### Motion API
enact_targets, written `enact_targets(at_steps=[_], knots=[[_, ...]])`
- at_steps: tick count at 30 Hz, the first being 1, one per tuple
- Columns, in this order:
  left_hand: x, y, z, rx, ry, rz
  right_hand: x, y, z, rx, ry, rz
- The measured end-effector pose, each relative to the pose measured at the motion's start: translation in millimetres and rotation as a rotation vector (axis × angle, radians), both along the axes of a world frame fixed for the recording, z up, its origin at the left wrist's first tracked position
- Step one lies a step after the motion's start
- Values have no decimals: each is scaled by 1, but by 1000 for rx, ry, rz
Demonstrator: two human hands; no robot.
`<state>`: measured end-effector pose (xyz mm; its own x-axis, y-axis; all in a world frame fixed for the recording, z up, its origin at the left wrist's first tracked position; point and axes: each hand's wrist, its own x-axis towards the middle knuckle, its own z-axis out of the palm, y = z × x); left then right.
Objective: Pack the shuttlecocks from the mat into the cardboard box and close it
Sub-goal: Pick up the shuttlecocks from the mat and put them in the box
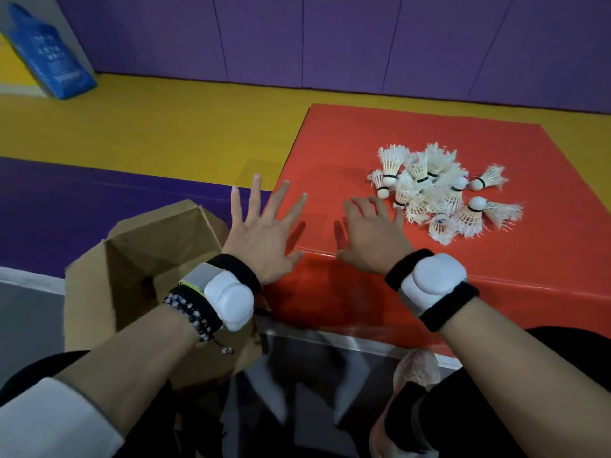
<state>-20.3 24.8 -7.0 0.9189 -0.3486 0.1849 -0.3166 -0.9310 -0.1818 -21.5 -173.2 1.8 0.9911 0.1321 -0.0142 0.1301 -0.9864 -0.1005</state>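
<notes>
A heap of several white feather shuttlecocks [439, 193] lies on the red mat [330, 153], toward its right side. An open cardboard box [132, 259] with its flaps up stands on the floor against the mat's left front corner. My left hand [261, 233] hovers flat with fingers spread wide over the mat's left edge, next to the box, holding nothing. My right hand [373, 236] is palm down over the mat with fingers apart, its fingertips just short of the heap's left side. Both wrists carry white sensor units on black bands.
A blue bag [49, 61] leans at the far left against a purple padded wall [363, 38]. Yellow floor [165, 127] and purple floor [82, 209] surround the mat. A pinkish plastic bag [420, 361] lies by my right knee near the mat's front edge.
</notes>
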Motion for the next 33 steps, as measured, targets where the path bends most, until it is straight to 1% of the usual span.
enact_targets(at_steps=[2,4,10,15,19,23,27,32,33], knots=[[-9,-6,2,50,-48,-8,0,-5,5,40,-23,-13],[-22,-16,8,77,-54,-10,-4,-12,11,81,-22,-36],[-19,-40,32,40,-41,-32,4,-32,35,98,-9,-100],[-5,-54,41,-50,-4,-70,18,-56,28,88,-31,-124],[9,-54,32,-128,14,-105,34,-82,8,64,0,-222],[30,-36,15,-187,57,-86,50,-105,5,60,39,-214],[57,-22,-1,-256,227,-3,71,-115,2,105,53,-196],[53,-22,-15,-325,226,-29,86,-113,-9,101,133,-225],[52,-22,-21,-336,215,-38,90,-111,-10,98,123,-223]])
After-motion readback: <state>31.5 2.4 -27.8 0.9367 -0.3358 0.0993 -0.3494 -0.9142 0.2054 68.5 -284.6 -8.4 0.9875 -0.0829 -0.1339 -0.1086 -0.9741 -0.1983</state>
